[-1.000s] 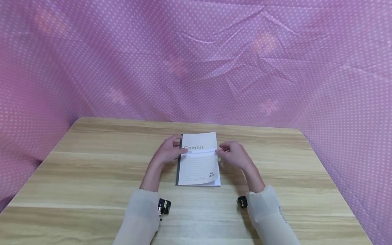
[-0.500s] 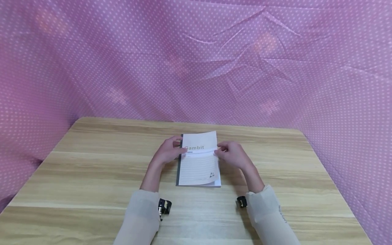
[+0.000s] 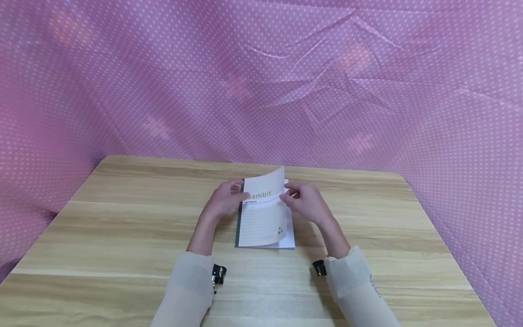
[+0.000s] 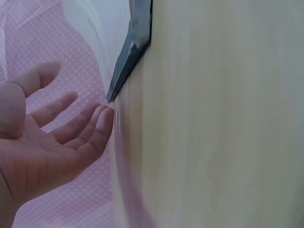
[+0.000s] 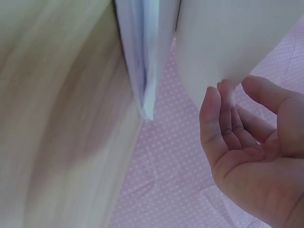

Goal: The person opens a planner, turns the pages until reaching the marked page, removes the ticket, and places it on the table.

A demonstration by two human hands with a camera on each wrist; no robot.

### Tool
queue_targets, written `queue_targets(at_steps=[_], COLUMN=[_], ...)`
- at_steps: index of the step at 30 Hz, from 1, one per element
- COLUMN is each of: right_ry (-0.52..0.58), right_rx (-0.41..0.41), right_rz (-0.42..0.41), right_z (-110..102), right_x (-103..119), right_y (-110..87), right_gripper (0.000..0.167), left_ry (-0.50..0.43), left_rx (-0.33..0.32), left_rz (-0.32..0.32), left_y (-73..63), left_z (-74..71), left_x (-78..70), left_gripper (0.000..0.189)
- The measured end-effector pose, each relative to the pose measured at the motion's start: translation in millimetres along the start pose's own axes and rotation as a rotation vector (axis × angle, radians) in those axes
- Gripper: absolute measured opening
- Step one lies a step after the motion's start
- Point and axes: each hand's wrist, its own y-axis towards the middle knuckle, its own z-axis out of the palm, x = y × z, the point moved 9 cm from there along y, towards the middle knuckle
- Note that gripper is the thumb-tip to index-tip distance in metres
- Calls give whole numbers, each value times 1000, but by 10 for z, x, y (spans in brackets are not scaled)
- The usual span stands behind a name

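A white notebook with a dark spine lies on the table, its front cover (image 3: 261, 222) printed with "Gambit" and lines. The cover's right side is lifted and bowed, baring white pages (image 3: 290, 234) at the right. My right hand (image 3: 306, 202) pinches the cover's right edge between thumb and fingers. In the right wrist view, the raised cover (image 5: 228, 38) stands apart from the page block (image 5: 142, 57). Beside the spine (image 4: 133, 45) is my left hand (image 3: 224, 200), fingers loosely bent, its thumb over the cover's left side in the head view.
The wood-grain table (image 3: 135, 218) has rounded far corners. Pink dotted cloth (image 3: 261, 91) hangs behind it and along both sides. Small black devices sit at the cuffs, one by the left sleeve (image 3: 181, 286) and one by the right sleeve (image 3: 355, 281).
My right hand has moved slightly left and raised the notebook's cover further, so a wider strip of pages shows. The left hand has stayed nearly in place.
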Motion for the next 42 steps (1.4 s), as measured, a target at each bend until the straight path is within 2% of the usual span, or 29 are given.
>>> queue_targets(at_steps=[5,9,17,30,42], right_ry=[-39,-49,-15,-56,-154], right_rx=[-21,-18,9,18,9], right_rz=[-66,-86,-105,-114,-135], right_z=[26,93,304,426,489], right_x=[127,221,314,381,403], right_y=[40,74,87,106,153], right_gripper=[43,44,47,46,45], left_ry=[-21,-63,-200,-361,-400], left_rx=[-7,-1,27,1,17], left_rz=[31,67,134,131,138], left_y=[-3,6,-39,-25,-7], left_z=[-48,-66,0,55,131], left_x=[-92,-163,-290,-314,-278], left_gripper=[58,57,49,42,47])
